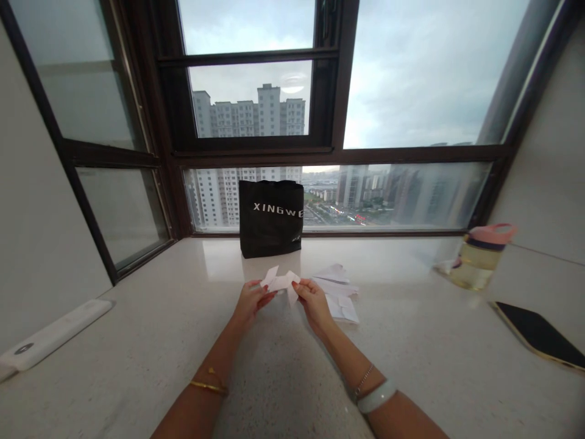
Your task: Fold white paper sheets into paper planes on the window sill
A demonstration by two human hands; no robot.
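Both of my hands hold one small folded piece of white paper (pixel 280 281) just above the pale stone counter (pixel 183 329). My left hand (pixel 250 300) pinches its left end and my right hand (pixel 311 300) pinches its right end, fingers closed on it. Beside my right hand, a small pile of other folded white papers (pixel 339 292) lies on the counter. A black paper bag with white letters (pixel 271 217) stands upright behind the paper, against the window.
A drinking bottle with a pink lid (pixel 479 256) stands at the right. Near the right edge lies a dark phone (pixel 539 335). A white power strip (pixel 50 335) lies at the far left. Dark window frames enclose the counter's back and left.
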